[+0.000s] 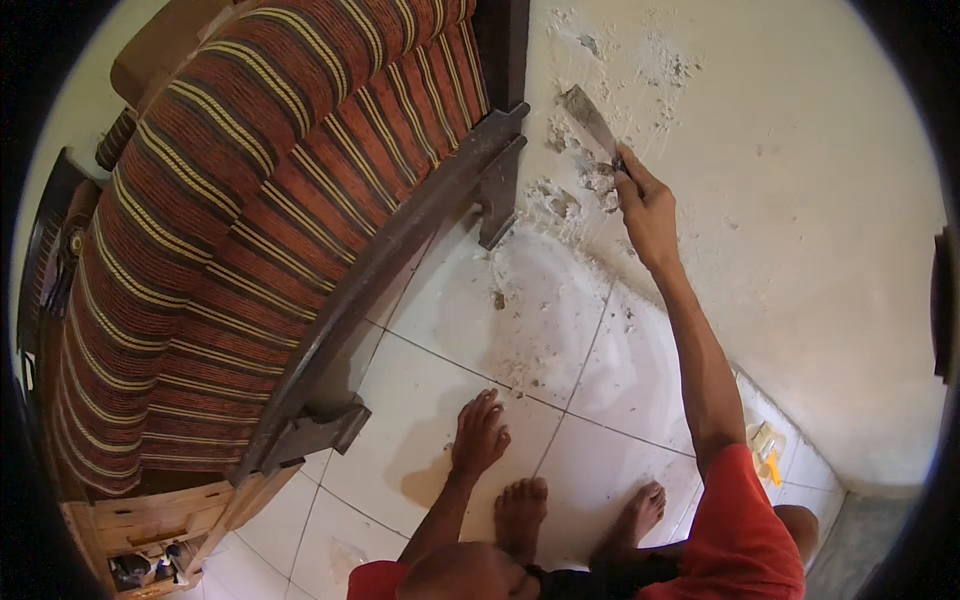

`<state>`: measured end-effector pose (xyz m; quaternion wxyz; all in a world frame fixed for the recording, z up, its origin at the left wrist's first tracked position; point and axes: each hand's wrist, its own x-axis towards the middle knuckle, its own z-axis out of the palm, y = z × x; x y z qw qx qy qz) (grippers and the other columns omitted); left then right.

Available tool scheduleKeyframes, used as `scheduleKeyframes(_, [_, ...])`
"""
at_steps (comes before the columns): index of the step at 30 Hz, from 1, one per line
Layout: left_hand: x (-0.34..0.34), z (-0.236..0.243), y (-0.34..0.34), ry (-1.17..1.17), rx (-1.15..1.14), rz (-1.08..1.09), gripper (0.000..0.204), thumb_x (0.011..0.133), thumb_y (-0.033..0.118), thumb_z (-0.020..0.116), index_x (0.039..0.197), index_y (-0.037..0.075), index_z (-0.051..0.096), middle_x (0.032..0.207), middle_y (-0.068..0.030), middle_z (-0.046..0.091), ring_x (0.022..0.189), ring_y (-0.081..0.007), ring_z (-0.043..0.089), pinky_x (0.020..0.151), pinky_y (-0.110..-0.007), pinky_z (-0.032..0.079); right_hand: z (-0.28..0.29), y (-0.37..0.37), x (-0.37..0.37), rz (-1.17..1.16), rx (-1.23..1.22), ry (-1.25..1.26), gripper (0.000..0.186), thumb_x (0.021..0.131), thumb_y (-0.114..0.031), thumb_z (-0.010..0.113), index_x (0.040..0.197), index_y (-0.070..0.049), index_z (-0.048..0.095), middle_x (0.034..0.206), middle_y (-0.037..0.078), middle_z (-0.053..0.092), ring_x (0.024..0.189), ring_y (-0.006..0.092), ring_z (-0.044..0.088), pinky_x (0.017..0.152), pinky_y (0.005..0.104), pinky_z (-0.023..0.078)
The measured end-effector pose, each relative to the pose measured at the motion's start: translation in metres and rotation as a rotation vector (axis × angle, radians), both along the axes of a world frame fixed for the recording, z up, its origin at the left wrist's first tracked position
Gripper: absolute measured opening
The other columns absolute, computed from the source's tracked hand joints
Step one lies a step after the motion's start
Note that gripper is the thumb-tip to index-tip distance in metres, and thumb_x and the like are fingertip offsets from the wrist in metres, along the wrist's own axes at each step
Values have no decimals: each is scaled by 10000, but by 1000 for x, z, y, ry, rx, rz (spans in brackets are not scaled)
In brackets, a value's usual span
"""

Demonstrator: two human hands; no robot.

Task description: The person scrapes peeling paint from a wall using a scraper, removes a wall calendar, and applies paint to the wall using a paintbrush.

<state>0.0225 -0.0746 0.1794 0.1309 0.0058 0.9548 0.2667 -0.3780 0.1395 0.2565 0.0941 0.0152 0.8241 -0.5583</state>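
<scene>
Head view, looking down into a room corner. Left half of the field is filled by a long sofa with red, brown and yellow striped upholstery (230, 230), bounded along its near edge by a dark wooden frame rail (400, 240) that runs diagonally from lower left up to the wall. The rail's upper end sits close against the cream plastered wall (800, 200), leaving only a narrow gap there. Between rail and wall the white tiled floor (440, 400) opens into a wedge, widest toward the lower right; pale dust and plaster flakes (545, 300) cover the tiles near the wall foot. Right hand (645, 205), arm stretched well forward, is clenched around the handle of a flat metal scraper (590, 118); the blade lies against the wall, pointing up and left, in a patch of chipped, pitted plaster (570, 190) just beside the sofa rail's end. Left hand (480, 435) rests on the floor, fingers spread flat and loose, grasping nothing. Two bare feet (575, 515) stand on the tiles just behind it. A small yellow and white object (768, 445) lies at the wall base, right of the arm; kind not discernible.
</scene>
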Motion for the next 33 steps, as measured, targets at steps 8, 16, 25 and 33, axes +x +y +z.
scheduleKeyframes(8, [1,3,-10,-48,-70,-38,440,835,173,622,1229,19,504,1491,-175,402,1396,-355,369,1136,-533,287,-1,11,-22,12,8,103,392,986,-157,555,1357,-32,580,1234,175,681,1065,182,647,952,302,477])
scheduleKeyframes(16, [14,10,-6,-38,-107,-36,426,868,193,618,1241,27,500,1497,-162,394,1396,-341,367,1128,-536,297,5,6,-3,57,34,175,403,989,-146,555,1380,-51,563,1198,187,692,971,201,681,894,328,511])
scheduleKeyframes(25, [16,14,-30,7,-49,-5,441,854,193,622,1245,25,503,1493,-165,397,1390,-354,371,1127,-545,297,30,-18,-7,107,232,639,511,977,-121,576,1469,-209,470,914,157,686,718,285,663,663,378,539])
scheduleKeyframes(33, [22,18,-44,-6,-83,-22,428,858,205,625,1228,13,529,1491,-167,406,1373,-354,396,1133,-520,301,20,-29,8,115,432,712,621,938,-80,594,1501,-268,412,758,120,598,618,294,608,583,447,516])
